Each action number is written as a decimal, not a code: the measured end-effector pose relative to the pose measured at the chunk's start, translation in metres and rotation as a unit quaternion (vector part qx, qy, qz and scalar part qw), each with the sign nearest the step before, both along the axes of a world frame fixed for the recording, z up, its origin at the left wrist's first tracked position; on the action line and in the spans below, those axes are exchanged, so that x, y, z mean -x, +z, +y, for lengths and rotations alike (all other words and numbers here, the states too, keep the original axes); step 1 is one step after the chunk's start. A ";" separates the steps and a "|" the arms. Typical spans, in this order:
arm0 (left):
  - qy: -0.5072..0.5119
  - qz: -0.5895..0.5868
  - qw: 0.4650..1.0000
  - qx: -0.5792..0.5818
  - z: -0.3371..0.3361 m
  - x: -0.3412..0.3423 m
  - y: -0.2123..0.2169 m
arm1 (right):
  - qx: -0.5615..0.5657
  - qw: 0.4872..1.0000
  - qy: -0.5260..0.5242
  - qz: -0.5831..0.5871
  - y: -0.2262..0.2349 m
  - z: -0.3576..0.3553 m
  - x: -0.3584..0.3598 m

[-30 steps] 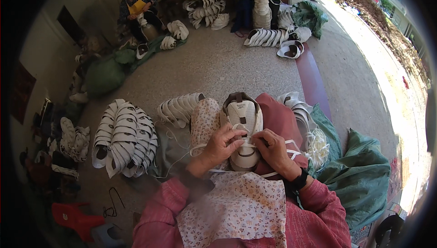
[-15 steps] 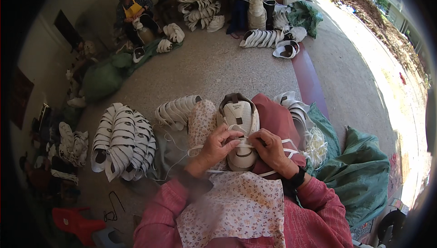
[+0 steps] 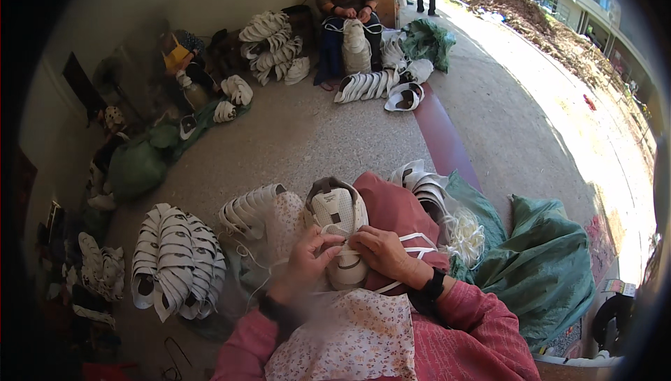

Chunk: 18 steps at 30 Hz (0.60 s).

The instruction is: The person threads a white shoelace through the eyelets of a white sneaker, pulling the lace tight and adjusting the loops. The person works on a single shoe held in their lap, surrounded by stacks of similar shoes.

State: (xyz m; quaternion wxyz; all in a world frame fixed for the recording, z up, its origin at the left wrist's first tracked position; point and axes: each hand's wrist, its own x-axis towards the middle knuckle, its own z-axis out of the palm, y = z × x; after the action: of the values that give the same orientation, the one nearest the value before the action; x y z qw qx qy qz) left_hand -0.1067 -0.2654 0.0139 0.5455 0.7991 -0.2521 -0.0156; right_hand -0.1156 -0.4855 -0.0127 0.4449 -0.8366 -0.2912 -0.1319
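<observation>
A cream shoe upper (image 3: 339, 206) with a dark collar lies across my lap, its toe toward me. Over its throat, my left hand (image 3: 307, 259) has thumb and forefinger pinched on the white shoelace. My right hand (image 3: 384, 252) is closed at the same spot, its fingers bent down on the lace from the right. The small gap where the fingertips meet the lace is partly covered. A loose white lace end (image 3: 419, 247) runs over my right thigh. Patterned cloth (image 3: 349, 339) covers my lap below the hands.
Stacked white uppers (image 3: 178, 262) stand at left, with another row (image 3: 251, 210) beside my left knee. To the right are more uppers (image 3: 423, 189), a bundle of white laces (image 3: 463, 235) and a green sack (image 3: 542, 269). Across the floor, a seated person (image 3: 347, 3) handles similar uppers.
The view has tilted up and shifted right, so the scene sits lower and further left. Both hands stay at the shoe's throat, the right fingers now bent lower over the lace.
</observation>
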 end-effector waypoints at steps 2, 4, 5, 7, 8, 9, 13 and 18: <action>0.003 -0.020 1.000 0.002 -0.003 0.002 0.005 | 0.030 0.999 -0.001 -0.022 0.000 -0.001 -0.003; 0.018 -0.089 0.994 -0.066 -0.003 0.001 0.009 | 0.064 0.998 -0.014 -0.024 0.006 0.002 0.000; 0.029 -0.122 0.987 -0.099 -0.005 0.001 0.011 | 0.072 0.997 -0.017 -0.021 0.008 0.002 0.001; 0.019 -0.233 0.962 -0.143 -0.009 0.002 0.018 | 0.082 0.996 -0.024 -0.013 0.010 0.000 0.003; 0.016 -0.287 0.944 -0.165 -0.009 0.002 0.020 | 0.087 0.996 -0.011 0.003 0.010 -0.001 0.003; 0.029 -0.267 0.949 -0.164 -0.009 0.002 0.017 | 0.093 0.996 0.000 0.018 0.011 -0.003 0.003; 0.050 -0.197 0.968 -0.150 -0.005 0.000 0.000 | 0.069 0.997 -0.013 0.022 0.005 -0.001 0.002; 0.045 -0.138 0.983 -0.111 0.002 -0.005 -0.013 | 0.107 0.993 -0.041 -0.017 0.008 0.009 0.000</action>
State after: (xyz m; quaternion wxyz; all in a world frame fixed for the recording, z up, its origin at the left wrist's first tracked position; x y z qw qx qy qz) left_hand -0.1014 -0.2637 0.0010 0.4132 0.8599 -0.2854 0.0918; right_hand -0.1152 -0.4766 -0.0045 0.3422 -0.8884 -0.2760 -0.1323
